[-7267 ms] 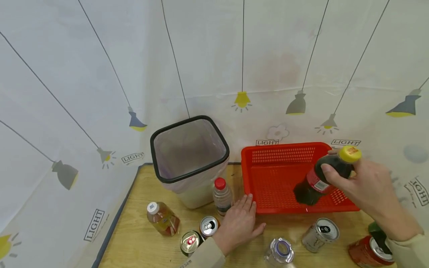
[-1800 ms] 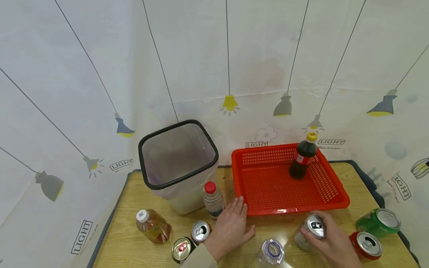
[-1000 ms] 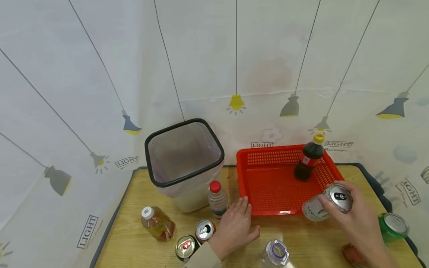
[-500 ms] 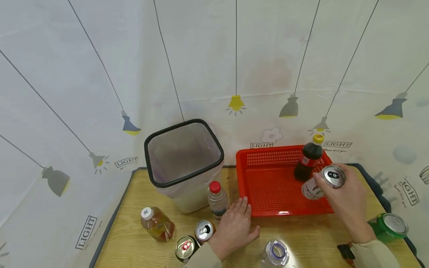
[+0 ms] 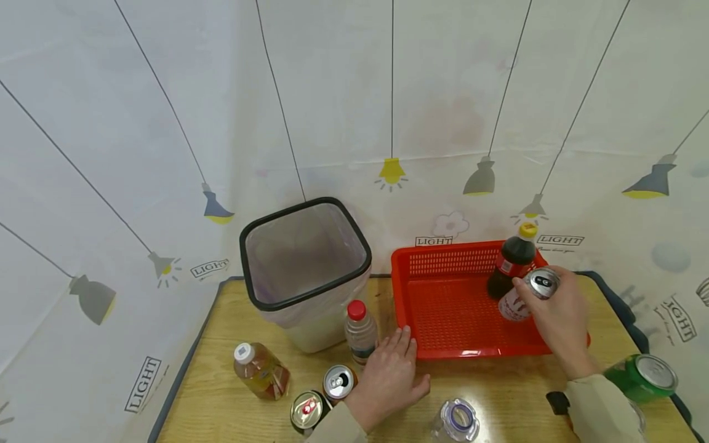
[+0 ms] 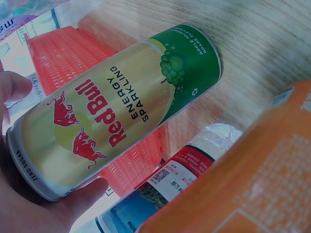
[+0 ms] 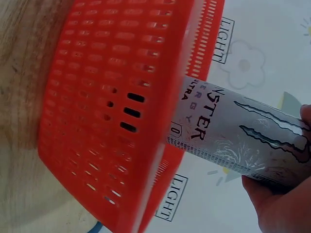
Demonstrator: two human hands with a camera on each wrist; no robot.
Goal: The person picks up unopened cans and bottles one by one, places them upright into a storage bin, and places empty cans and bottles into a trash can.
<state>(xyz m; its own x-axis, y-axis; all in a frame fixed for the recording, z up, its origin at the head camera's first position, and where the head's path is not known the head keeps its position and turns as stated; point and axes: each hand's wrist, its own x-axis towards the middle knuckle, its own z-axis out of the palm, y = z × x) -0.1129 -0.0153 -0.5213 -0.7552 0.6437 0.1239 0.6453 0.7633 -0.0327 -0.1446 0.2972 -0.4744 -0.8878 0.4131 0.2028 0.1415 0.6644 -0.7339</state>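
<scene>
My right hand [image 5: 564,323] grips a silver-white Monster can [image 5: 514,306] near its top, fingers and thumb around it. The can is tilted, its lower end inside the red plastic basket [image 5: 471,353]. In the right wrist view the can [image 7: 228,128] passes behind the basket's rim. A cola bottle [image 5: 511,261] with a yellow cap stands in the basket just behind the can. My left hand [image 5: 389,375] lies with fingers extended, fingertips at the basket's near left corner. A Red Bull can [image 6: 116,111] fills much of the left wrist view, in front of that hand.
A lined bin [image 5: 362,267] stands left of the basket. Around the left hand are a red-capped water bottle [image 5: 361,335], an orange can [image 5: 340,383] and a white-capped tea-coloured bottle [image 5: 263,372]. A clear bottle [image 5: 456,424] stands at the front, a green can [image 5: 631,378] at right.
The cola bottle went from my right hand into the basket. That hand then picked up the Monster can from the table and moved it up and left into the basket. My left hand stays put.
</scene>
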